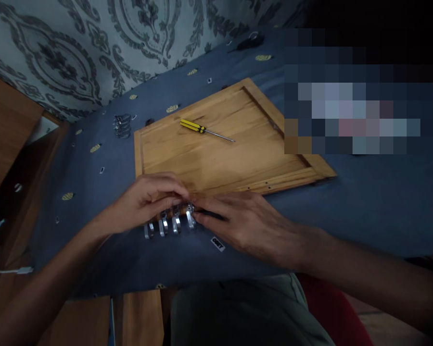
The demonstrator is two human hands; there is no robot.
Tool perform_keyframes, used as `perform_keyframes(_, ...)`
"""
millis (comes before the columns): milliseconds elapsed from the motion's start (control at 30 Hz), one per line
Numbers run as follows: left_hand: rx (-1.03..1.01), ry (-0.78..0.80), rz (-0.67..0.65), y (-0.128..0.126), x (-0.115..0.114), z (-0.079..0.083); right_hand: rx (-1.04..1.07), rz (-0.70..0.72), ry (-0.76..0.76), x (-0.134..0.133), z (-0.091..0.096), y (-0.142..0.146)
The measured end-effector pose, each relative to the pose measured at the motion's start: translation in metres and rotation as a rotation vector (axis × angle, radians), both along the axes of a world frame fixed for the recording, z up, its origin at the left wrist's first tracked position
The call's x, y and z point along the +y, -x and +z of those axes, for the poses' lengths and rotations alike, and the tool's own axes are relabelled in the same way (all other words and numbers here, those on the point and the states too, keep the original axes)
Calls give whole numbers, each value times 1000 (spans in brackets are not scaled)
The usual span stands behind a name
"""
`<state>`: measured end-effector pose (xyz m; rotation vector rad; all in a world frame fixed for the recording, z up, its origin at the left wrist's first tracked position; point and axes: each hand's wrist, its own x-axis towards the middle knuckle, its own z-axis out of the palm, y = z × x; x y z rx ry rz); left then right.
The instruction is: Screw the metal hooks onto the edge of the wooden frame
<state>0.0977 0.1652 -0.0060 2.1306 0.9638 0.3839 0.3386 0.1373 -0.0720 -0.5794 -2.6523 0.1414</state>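
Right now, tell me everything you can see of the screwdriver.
The screwdriver has a yellow handle with black markings and a slim, metallic-looking shaft. It lies on the wooden board, handle toward the picture's left, shaft slanting down rightward. Neither the left hand nor the right hand touches it. The tip's shape is unclear.

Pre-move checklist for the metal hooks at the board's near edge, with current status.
1. Left hand at hook row: ok, fingertips by the board's near edge.
2. Right hand at rightmost hook: ok, fingertips beside it.
3. That hook fastened: cannot tell, fingers crowd its base.
4. Board free of tools: not ok, screwdriver lies on it.
5. Metal pieces off the board: ok, apart on the cloth.
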Motion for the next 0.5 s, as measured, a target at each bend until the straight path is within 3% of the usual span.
perform_keyframes(200, 71, -313, -82, 7, -15, 0, 44, 9, 4, 1, -2, 0)
perform_keyframes(500, 102, -303, -117, 8, -16, -6, 12, -5, -2, 0, -3, 1)
